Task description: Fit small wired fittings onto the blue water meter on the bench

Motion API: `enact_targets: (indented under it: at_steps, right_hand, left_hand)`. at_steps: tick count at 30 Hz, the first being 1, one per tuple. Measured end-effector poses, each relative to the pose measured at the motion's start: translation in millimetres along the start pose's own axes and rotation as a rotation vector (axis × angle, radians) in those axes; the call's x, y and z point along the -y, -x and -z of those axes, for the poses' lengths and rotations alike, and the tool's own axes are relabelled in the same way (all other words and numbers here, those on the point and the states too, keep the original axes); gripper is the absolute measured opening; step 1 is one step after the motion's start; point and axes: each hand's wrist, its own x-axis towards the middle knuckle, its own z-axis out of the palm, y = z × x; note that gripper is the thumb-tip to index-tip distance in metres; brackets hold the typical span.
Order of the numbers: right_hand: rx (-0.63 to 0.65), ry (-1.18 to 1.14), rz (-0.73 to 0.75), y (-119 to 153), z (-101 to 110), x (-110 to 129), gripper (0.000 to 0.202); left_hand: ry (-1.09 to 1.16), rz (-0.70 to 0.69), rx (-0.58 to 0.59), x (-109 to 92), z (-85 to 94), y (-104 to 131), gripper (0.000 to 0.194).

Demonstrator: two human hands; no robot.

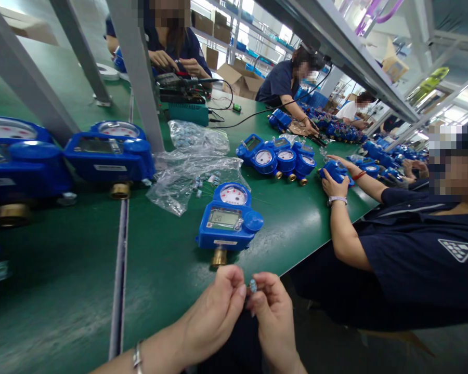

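My right hand (273, 306) pinches a small light-blue piece (253, 285) between thumb and fingertips, just past the table's front edge. Beside it, my left hand (218, 311) is closed in a pinch, its fingertips almost touching the right ones; whatever it grips is too small to make out. Just beyond my hands a blue water meter (226, 221) lies on the green table, its display lit and its brass fitting pointing toward me. Behind that meter is a clear plastic bag (179, 182), with several similar small pieces (198, 183) and thin wires at its mouth.
More blue meters (109, 156) stand at the left, and a cluster of meters (281, 156) sits farther back. Grey posts (134, 67) rise from the green table (159, 311). A co-worker (413, 239) handles a meter close on my right; other people work farther back.
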Motion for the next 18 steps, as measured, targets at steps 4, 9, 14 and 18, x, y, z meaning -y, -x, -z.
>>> enact_targets:
  at_steps: [4, 9, 14, 18]
  right_hand:
    - [-0.021, 0.094, 0.044, 2.3, 0.2, -1.4, 0.031]
    - [-0.004, -0.067, -0.013, 0.1, -4.7, -0.3, 0.025]
    - [-0.024, 0.032, 0.015, 1.3, -1.9, -1.4, 0.025]
    - [-0.006, 0.083, 0.011, 2.4, 0.9, -1.7, 0.027]
  left_hand:
    - [-0.046, -0.05, -0.01, -0.1, -0.3, 0.1, 0.008]
    - [0.011, 0.005, 0.007, -1.3, -0.5, -1.1, 0.008]
    - [-0.017, -0.043, 0.007, 1.7, -1.8, 2.3, 0.008]
    - [-0.034, -0.002, -0.03, 4.2, -3.2, 1.3, 0.008]
